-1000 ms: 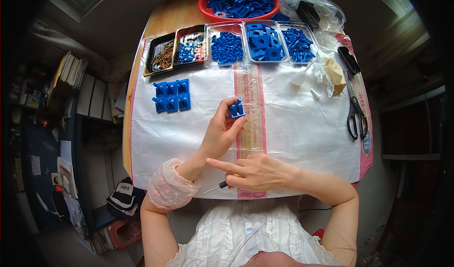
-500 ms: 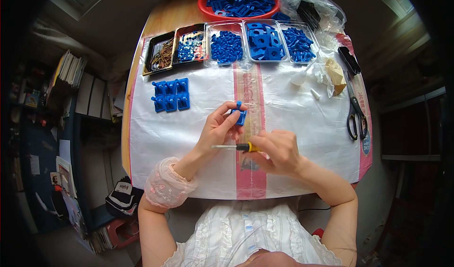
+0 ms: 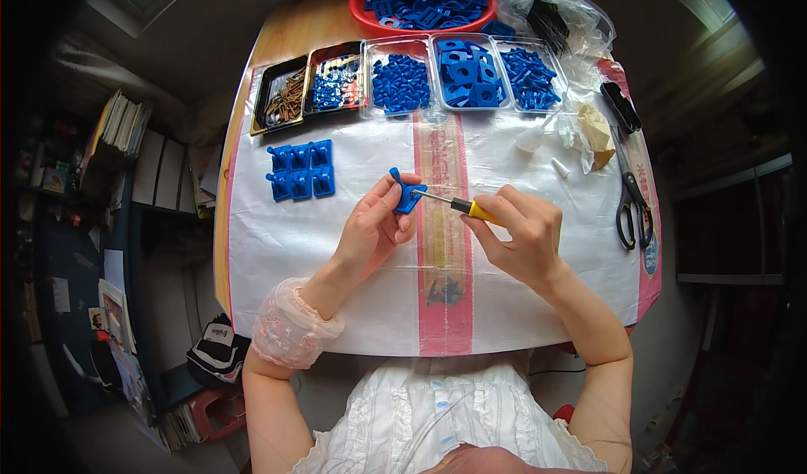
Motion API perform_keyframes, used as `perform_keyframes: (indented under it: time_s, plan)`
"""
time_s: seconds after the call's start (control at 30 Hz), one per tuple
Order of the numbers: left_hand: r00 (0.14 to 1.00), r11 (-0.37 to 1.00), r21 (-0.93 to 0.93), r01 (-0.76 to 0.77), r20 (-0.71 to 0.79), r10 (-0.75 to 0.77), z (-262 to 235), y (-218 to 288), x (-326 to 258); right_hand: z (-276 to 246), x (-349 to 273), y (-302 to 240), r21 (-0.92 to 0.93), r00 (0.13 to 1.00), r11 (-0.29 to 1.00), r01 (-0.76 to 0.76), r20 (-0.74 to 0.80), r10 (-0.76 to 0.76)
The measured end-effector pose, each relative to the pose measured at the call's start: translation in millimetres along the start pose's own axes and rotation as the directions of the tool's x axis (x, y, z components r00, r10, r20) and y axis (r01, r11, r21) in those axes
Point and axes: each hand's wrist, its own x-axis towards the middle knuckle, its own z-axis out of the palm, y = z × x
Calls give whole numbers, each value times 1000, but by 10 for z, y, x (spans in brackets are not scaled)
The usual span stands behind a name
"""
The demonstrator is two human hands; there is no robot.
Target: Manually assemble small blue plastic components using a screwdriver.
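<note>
Between the thumb and fingers of my left hand (image 3: pixel 368 226) is a blue plastic piece (image 3: pixel 409 197) with a square base and a peg sticking up to the left. My right hand (image 3: pixel 528 234) grips the yellow and black handle of a screwdriver (image 3: pixel 462 205). Its metal shaft points left, and the tip meets the blue piece near its middle; a screw there is too small to make out. Farther left on the table sits a block of several similar blue pieces (image 3: pixel 301 170), set close together in two rows with pegs upward.
Along the far side stand a tray of brass-coloured screws (image 3: pixel 282 96), a tray of small shiny parts (image 3: pixel 336 83) and clear trays of blue parts (image 3: pixel 402 83). Behind them is a red basin (image 3: pixel 357 7) heaped with blue pieces. Scissors (image 3: pixel 632 205) and crumpled paper (image 3: pixel 595 129) lie at right.
The screwdriver has swung round from pointing past my left wrist to touching the blue piece. My left hand has shifted slightly left and tilted the piece; my right hand has moved right and up.
</note>
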Motion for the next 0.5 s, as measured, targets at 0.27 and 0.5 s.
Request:
perform_keyframes:
  time_s: [0.27,0.5]
  plan:
    - [999,999,-32,3,45,-2,-46,9,5,1,23,-1,-48,999,998,47,-18,-48]
    - [1000,1000,-13,15,-8,-16,-1,24,-3,-22,35,-18,-59,997,995,81,2,-81]
